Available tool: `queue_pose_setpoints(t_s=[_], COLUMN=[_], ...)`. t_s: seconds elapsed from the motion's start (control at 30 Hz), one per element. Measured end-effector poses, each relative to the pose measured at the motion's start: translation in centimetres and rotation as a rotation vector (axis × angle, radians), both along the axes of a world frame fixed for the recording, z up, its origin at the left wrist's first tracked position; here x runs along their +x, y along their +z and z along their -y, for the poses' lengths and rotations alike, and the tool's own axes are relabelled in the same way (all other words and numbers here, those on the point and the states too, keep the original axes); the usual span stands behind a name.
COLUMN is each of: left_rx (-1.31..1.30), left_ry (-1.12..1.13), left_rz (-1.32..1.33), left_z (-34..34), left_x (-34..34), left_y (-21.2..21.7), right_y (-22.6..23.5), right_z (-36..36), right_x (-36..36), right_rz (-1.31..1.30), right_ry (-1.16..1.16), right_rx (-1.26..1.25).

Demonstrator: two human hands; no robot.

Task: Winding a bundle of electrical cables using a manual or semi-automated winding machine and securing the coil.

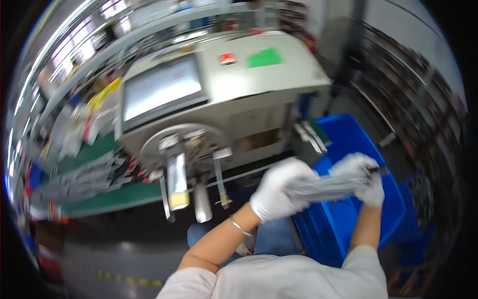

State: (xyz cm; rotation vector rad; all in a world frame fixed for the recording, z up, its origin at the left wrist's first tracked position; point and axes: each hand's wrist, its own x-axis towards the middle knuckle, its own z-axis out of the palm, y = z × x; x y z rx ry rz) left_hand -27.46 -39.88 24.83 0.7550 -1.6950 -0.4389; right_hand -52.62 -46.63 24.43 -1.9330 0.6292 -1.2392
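Both of your gloved hands are clamped on one grey bundle of cables (326, 188), the left hand (279, 192) gripping its near end and the right hand (363, 177) its far end. You hold it level over the blue bin (348, 134), just right of the beige machine (224, 94) with its screen (159, 89) and metal winding arms (191, 174).

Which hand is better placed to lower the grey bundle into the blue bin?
Probably the right hand: it grips the grey bundle directly above the blue bin. The left hand holds the end beyond the bin's edge.
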Motion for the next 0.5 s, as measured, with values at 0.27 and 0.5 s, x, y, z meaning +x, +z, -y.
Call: queue_pose_setpoints(t_s=[0.27,0.5], left_rx=[1.116,0.933], left_ry=[-0.524,0.388], left_rz=[-0.546,0.264], left_z=[-4.9,-13.9], left_x=[-4.3,4.7], left_y=[-9.3,-21.5], right_y=[-17.8,-18.3], right_z=[-3.9,-3.7], right_x=[-3.1,-6.5], right_rz=[0.573,0.518], right_ry=[-0.013,-0.408], right_rx=[1.009,1.409])
